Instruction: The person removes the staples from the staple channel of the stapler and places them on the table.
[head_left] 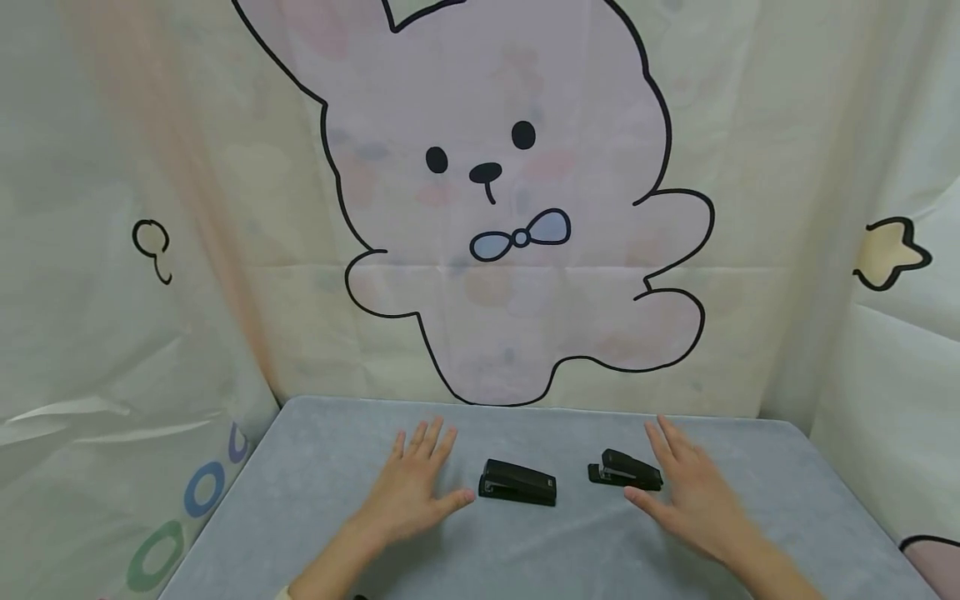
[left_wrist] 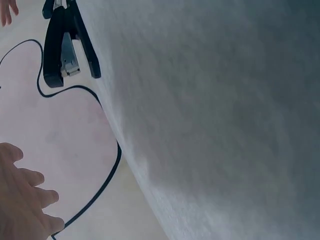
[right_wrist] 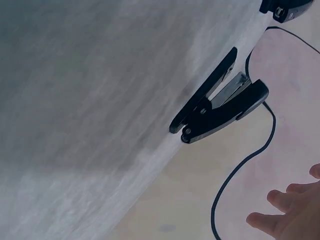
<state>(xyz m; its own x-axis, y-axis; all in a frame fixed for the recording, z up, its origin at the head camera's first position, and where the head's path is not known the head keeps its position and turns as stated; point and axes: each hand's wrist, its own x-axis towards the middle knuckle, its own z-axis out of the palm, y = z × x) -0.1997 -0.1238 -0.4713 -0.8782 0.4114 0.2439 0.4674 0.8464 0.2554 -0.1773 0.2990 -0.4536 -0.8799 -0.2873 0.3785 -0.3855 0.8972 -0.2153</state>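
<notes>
Two black staplers are on the grey-blue cloth. The left stapler (head_left: pixel 517 483) lies lengthwise left to right, just beyond my left thumb tip. My left hand (head_left: pixel 411 492) hovers with fingers spread, holding nothing. A smaller-looking right stapler (head_left: pixel 626 470) has its arm raised from its base at an angle, as the right stapler (right_wrist: pixel 227 107) also shows in the right wrist view. Beside it my right hand (head_left: pixel 693 492) is spread, fingers straight, partly in front of its right end; whether they touch cannot be told. In the left wrist view, the left stapler (left_wrist: pixel 54 47) shows its metal inner part.
A table with a grey-blue cloth (head_left: pixel 300 467) fills the lower middle. Behind it hangs a curtain (head_left: pixel 525 333) with a large cartoon animal. More printed cloth walls (head_left: pixel 82 333) close off the left and right sides.
</notes>
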